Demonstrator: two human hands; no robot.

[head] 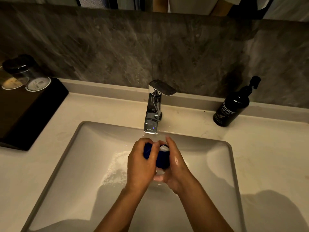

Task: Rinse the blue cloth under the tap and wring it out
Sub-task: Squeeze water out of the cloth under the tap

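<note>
The blue cloth (161,159) is bunched into a tight wad between both hands over the middle of the white sink (217,164). My left hand (140,164) wraps its left end, fingers curled over the top. My right hand (175,164) cups the right side and underside. The chrome tap (153,113) stands just behind, and water runs from its spout onto the cloth. Foamy water splashes on the basin floor to the left of my hands. Most of the cloth is hidden inside my grip.
A black pump bottle of hand wash (232,106) stands on the counter at the back right. A black tray (28,111) with two upturned glasses (28,76) sits at the back left. A grey stone wall rises behind the tap.
</note>
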